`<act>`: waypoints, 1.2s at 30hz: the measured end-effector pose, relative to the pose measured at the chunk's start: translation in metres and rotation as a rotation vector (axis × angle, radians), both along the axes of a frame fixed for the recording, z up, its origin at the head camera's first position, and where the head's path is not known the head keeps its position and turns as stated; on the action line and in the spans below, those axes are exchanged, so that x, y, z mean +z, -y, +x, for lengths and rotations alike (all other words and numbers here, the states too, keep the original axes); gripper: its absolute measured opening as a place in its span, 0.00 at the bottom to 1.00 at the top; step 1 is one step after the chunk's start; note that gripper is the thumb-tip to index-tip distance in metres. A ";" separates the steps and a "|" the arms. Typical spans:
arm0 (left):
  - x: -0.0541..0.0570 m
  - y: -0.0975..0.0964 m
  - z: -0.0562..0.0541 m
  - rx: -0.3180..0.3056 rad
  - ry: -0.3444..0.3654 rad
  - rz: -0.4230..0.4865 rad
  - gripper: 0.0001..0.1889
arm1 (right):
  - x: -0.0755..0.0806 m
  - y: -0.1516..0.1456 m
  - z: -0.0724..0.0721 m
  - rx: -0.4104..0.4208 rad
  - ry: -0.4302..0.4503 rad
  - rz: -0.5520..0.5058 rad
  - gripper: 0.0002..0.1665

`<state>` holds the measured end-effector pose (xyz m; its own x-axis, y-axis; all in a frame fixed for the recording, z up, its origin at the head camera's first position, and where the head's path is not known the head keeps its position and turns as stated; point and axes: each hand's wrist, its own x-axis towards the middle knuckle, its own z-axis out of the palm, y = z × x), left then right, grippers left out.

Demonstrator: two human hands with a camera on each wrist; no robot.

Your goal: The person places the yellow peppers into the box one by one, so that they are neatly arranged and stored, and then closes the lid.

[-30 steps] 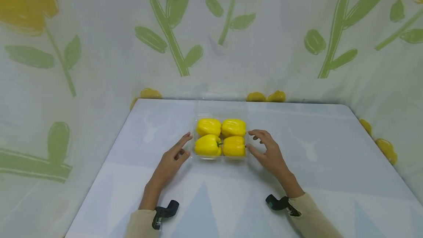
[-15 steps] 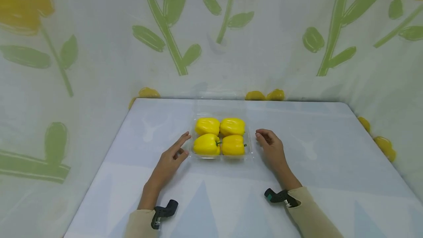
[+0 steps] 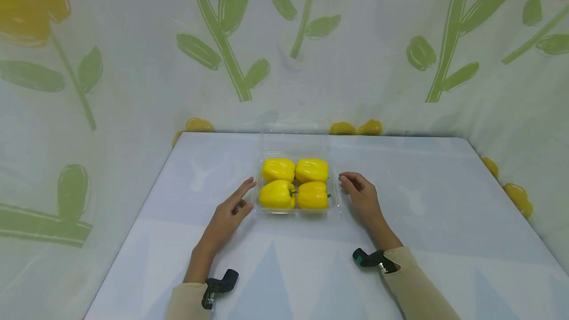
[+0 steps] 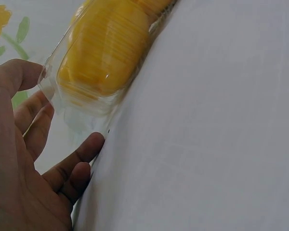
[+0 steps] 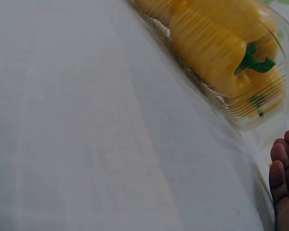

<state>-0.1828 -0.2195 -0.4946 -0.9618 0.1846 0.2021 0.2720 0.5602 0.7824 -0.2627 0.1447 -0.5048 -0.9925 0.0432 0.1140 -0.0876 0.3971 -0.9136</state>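
A clear plastic clamshell box (image 3: pixel 275 212) lies on the table with its see-through lid (image 3: pixel 294 142) raised at the back. Several yellow bell peppers (image 3: pixel 277 194) fill it in two rows, with green stems showing on the front ones. My left hand (image 3: pixel 224 221) is at the box's left side, fingers loosely extended; in the left wrist view the thumb (image 4: pixel 26 74) meets the box's rim. To the right, my right hand (image 3: pixel 364 201) holds nothing, its fingers loosely bent and slightly apart from the box. In the right wrist view, its fingertips (image 5: pixel 278 171) show below the box's corner.
The pale table (image 3: pixel 444 211) carries faint triangle patterns. Behind it and at both sides hangs a white cloth (image 3: pixel 355 78) printed with yellow flowers and green leaves. A black wrist camera (image 3: pixel 222 283) sits on the left wrist, another camera (image 3: pixel 369 258) on the right.
My right hand has drawn back from the box's right side, where it was spread near the peppers, and its fingers have come closer together. My left hand and the box have hardly moved.
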 end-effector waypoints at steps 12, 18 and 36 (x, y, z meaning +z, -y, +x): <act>-0.006 -0.003 0.003 -0.010 0.006 0.014 0.28 | -0.002 0.003 -0.007 -0.025 0.052 0.002 0.31; -0.003 -0.003 0.003 0.001 0.004 0.014 0.27 | -0.005 0.007 -0.015 -0.020 0.049 0.001 0.32; 0.003 -0.001 0.002 0.006 0.009 0.004 0.27 | 0.001 0.014 -0.033 -0.036 0.065 -0.046 0.30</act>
